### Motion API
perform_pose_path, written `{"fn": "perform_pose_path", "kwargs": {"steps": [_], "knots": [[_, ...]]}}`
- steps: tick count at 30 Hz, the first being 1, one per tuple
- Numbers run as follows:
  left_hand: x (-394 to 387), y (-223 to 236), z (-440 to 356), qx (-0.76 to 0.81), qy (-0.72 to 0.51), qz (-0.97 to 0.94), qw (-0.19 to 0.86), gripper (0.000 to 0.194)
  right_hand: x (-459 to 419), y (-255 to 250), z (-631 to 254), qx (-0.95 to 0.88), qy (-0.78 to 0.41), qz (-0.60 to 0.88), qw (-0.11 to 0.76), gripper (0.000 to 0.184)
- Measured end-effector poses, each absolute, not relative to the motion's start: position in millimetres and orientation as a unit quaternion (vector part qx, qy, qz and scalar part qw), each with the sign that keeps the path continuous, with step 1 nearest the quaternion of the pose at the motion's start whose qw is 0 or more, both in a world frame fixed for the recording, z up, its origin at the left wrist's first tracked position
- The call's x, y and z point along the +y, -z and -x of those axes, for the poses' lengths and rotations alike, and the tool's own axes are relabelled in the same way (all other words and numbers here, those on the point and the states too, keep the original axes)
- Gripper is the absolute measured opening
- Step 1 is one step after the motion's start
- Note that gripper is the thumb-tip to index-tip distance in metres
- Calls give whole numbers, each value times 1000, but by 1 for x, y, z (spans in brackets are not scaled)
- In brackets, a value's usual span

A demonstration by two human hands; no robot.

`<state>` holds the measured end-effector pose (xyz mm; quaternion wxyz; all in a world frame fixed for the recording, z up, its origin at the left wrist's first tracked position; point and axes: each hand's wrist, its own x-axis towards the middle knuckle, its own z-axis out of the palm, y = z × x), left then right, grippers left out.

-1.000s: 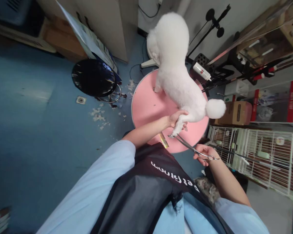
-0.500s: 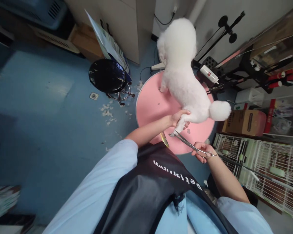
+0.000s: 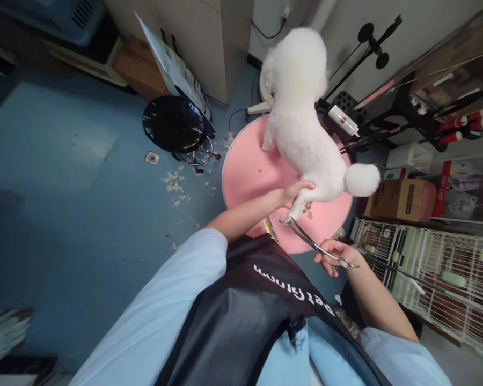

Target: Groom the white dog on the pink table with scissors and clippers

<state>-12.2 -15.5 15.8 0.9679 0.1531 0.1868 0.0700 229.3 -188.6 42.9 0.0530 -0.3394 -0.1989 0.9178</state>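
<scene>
A fluffy white dog [image 3: 301,123] stands on a round pink table [image 3: 245,171], its head away from me and its round tail to the right. My left hand [image 3: 293,194] is wrapped round the dog's rear leg just above the paw. Long silver scissors [image 3: 312,244] are in my right hand [image 3: 336,256], fingers through the rings, and the blade tips reach the held paw. A yellow comb [image 3: 270,229] lies on the table edge near my left forearm.
A black stool [image 3: 173,126] stands left of the table, with fur clippings scattered on the blue floor [image 3: 64,187]. White wire cages [image 3: 434,262] stand at the right. A cardboard box [image 3: 402,198], a white bottle [image 3: 343,120] and stands crowd the back right.
The view shifted slightly. My right hand with the scissors dipped a little lower, blade tips staying at the paw. My left hand keeps its hold on the leg.
</scene>
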Motion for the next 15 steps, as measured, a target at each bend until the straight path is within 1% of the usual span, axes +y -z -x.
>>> {"fn": "perform_pose_path", "kwargs": {"steps": [2, 4, 6, 9, 11, 12, 13, 15], "knots": [[-15, -14, 9, 187, -70, -157, 967, 53, -191, -46, -229, -206, -908, 357, 74, 70], [-15, -11, 7, 187, -74, -156, 967, 51, -193, -46, -228, -216, -896, 379, 78, 66], [-14, -9, 4, 184, -78, -154, 968, 50, -195, -47, -227, -223, -890, 393, 64, 64], [-13, -2, 2, 167, -81, -153, 971, 54, -195, -51, -217, -243, -879, 408, 43, 66], [-14, 4, 1, 150, -77, -145, 975, 57, -197, -56, -202, -289, -855, 430, 12, 64], [-15, 7, -1, 145, -77, -135, 977, 58, -199, -59, -193, -330, -834, 442, -16, 57], [-17, 9, -2, 144, -82, -119, 979, 58, -202, -61, -183, -383, -802, 456, -46, 47], [-22, 13, -4, 157, -118, -68, 978, 54, -213, -62, -166, -508, -695, 501, -92, 25]]}}
